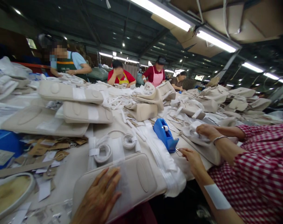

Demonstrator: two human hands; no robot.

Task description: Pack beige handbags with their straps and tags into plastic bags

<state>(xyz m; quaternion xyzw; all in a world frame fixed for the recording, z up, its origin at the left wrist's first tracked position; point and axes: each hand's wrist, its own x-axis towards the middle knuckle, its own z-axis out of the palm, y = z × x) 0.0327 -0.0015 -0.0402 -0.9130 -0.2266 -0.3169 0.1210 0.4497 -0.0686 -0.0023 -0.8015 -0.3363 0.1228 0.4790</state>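
Note:
My left hand (98, 196) lies flat, fingers spread, on a beige padded cover (136, 177) wrapped in clear plastic at the table's near edge. It holds nothing. My right hand is out of sight. Just beyond the cover lie two white tape rolls (103, 152) and a strip of white fabric (164, 161). A blue tape dispenser (166, 135) stands further right. To my right, a co-worker in a red checked shirt (260, 174) has one hand (192, 158) by the dispenser and the other (206, 130) on a beige piece.
Stacked beige padded covers (71, 102) fill the left of the table, with cardboard scraps (50, 149) and a blue bin (5, 146) nearer me. Heaps of beige pieces and white strips (150, 99) cover the middle. Several people work at the far side.

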